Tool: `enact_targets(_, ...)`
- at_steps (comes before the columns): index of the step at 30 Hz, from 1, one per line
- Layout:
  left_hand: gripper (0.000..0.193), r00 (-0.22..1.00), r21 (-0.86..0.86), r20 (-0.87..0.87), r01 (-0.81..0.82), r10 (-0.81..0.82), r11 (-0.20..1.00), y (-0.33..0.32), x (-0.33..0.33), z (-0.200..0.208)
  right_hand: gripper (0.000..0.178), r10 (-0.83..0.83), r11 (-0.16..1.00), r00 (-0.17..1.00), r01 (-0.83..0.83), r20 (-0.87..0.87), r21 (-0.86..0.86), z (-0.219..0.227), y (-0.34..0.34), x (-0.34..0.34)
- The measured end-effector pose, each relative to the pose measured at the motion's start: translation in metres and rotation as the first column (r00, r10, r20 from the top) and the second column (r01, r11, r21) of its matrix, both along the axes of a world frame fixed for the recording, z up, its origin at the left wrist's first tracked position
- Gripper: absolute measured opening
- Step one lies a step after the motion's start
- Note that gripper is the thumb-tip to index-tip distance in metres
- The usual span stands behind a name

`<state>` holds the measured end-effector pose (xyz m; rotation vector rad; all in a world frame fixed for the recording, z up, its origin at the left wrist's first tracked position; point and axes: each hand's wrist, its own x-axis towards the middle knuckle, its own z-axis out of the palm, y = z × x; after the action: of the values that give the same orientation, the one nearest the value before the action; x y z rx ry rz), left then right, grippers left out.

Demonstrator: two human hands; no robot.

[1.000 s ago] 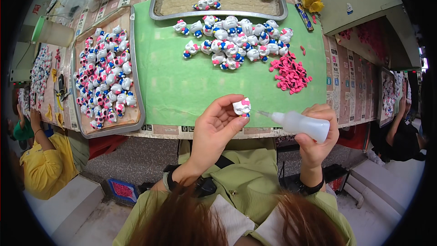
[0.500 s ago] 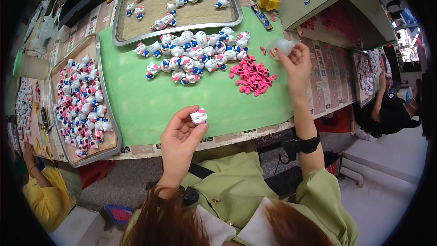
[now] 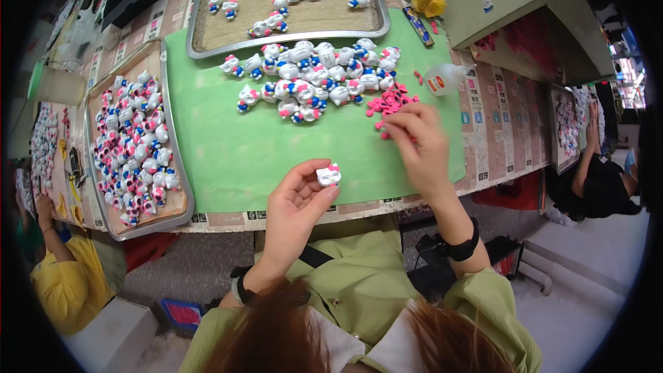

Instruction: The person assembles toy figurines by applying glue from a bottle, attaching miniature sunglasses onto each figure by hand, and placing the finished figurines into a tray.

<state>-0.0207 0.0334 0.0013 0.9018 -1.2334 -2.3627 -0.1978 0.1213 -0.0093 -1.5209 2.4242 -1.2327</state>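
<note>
Between the thumb and fingers of my left hand (image 3: 295,204) is a small white cat figurine (image 3: 329,175) with a pink bow, held above the near part of the green mat (image 3: 221,159). My right hand (image 3: 423,155) reaches down to the near edge of a heap of small pink pieces (image 3: 391,100), fingertips pressed together there. Whether a piece is pinched in them is hidden. Just beyond that hand is a small translucent squeeze bottle (image 3: 447,80) with a nozzle. Many white, blue and pink cat figurines (image 3: 304,90) lie in a cluster farther back on the mat.
A metal tray (image 3: 181,200) full of figurines stands at left; another tray (image 3: 290,41) with scattered figurines is behind the mat. A yellow crumpled thing (image 3: 429,1) and a slim box (image 3: 418,26) lie beside a grey cabinet (image 3: 511,0). Other people sit at both sides.
My right hand has let go of the squeeze bottle, which now rests by the pink heap, and has come down to the pink pieces. My left hand still holds the figurine.
</note>
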Motion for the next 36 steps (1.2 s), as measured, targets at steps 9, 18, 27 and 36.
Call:
enact_targets(9,0.034,0.993,0.094,-0.105,0.057,-0.047,0.994,0.0,-0.004,-0.008,0.009,0.005,0.992,0.763,-0.084,0.647,0.092,0.006,-0.017,0.014)
enact_targets(18,0.034,0.972,0.158,-0.186,0.176,-0.146,0.972,-0.001,-0.002,0.0,0.012,-0.005,0.985,0.392,-0.154,0.92,0.071,0.012,-0.013,0.025)
enact_targets(27,0.034,0.979,0.228,-0.183,0.13,-0.089,0.965,-0.001,-0.002,-0.004,0.012,0.23,0.972,0.803,-0.221,0.55,-0.084,0.005,0.0,0.031)
enact_targets(36,0.033,0.981,0.259,-0.186,0.108,-0.061,0.96,-0.002,-0.004,0.002,0.017,0.186,0.982,0.753,-0.151,0.632,-0.109,-0.002,0.007,0.033)
